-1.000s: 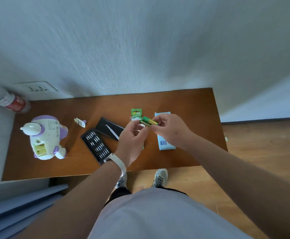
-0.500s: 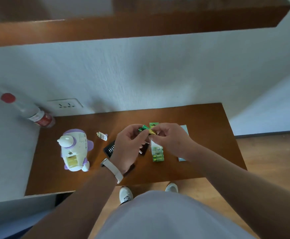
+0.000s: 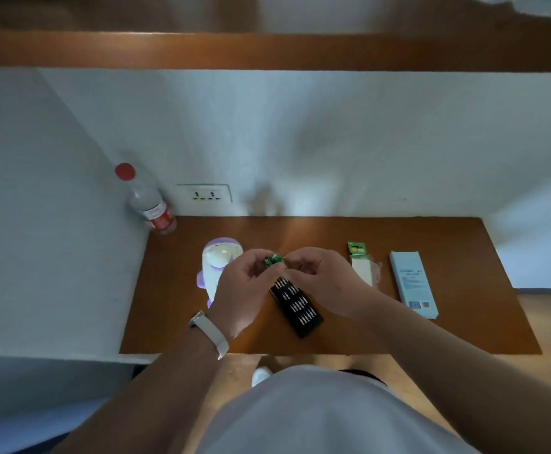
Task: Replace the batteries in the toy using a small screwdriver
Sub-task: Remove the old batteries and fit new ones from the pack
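We pinch green batteries between left hand and right hand, mid-frame, likely separating them for the toy.

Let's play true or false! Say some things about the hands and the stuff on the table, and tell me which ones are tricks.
1. The left hand and the right hand both pinch the green batteries. True.
2. The water bottle has a blue cap. False: its cap is red.
3. The toy lies left of the black bit tray. True.
4. The light blue box lies at the left end of the table. False: it lies near the right end.
5. The left wrist wears a white band. True.
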Motion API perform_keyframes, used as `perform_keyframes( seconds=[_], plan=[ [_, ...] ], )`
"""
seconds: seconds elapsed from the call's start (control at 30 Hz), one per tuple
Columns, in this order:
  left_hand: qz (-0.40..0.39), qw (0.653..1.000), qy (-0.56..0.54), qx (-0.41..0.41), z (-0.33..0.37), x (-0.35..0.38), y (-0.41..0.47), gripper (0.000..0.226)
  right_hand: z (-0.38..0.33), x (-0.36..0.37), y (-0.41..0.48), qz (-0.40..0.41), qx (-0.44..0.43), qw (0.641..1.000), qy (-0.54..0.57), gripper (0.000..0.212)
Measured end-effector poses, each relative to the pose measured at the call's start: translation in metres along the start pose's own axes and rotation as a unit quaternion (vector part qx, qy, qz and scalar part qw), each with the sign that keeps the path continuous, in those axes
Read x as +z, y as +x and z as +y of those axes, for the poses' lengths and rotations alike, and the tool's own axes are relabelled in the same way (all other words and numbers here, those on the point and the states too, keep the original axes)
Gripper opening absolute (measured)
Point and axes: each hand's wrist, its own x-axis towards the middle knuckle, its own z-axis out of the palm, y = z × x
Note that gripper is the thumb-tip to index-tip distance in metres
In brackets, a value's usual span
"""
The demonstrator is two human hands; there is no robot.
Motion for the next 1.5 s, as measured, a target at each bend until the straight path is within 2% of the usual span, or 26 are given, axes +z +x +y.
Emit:
perform_keyframes(
  seconds=[0.13, 0.3, 0.37, 0.53, 0.7, 0.9, 1.13, 1.5],
  plan=[
    [0.013, 0.999, 0.033, 0.000, -0.005, -0.029, -0.006, 0.011, -0.017, 0.027, 0.008, -0.014, 0.005, 0.999, -0.028, 0.002],
    [0.013, 0.998, 0.059, 0.000, -0.015, -0.056, -0.010, 0.007, -0.028, 0.052, 0.024, -0.057, 0.020, 0.995, -0.078, 0.003],
    [0.027, 0.998, 0.064, 0.000, -0.021, -0.063, -0.011, 0.011, -0.026, 0.060, 0.030, -0.071, 0.023, 0.995, -0.070, 0.009],
    [0.061, 0.995, 0.078, -0.005, -0.034, -0.072, -0.012, 0.015, -0.020, 0.076, 0.040, -0.101, -0.005, 0.993, -0.055, 0.009],
    [0.059, 0.995, 0.073, -0.023, -0.042, -0.079, -0.012, 0.019, -0.012, 0.088, 0.050, -0.102, -0.024, 0.992, -0.071, 0.011],
    [0.094, 0.992, 0.088, -0.007, -0.046, -0.076, -0.010, 0.030, -0.004, 0.094, 0.058, -0.082, -0.068, 0.991, -0.080, 0.012],
    [0.121, 0.982, 0.137, 0.039, -0.059, -0.071, -0.013, 0.019, -0.004, 0.094, 0.055, -0.068, -0.105, 0.989, -0.081, 0.011],
    [0.137, 0.975, 0.159, 0.073, -0.061, -0.071, -0.017, 0.020, 0.003, 0.100, 0.050, -0.045, -0.154, 0.979, -0.124, 0.012]
  ],
)
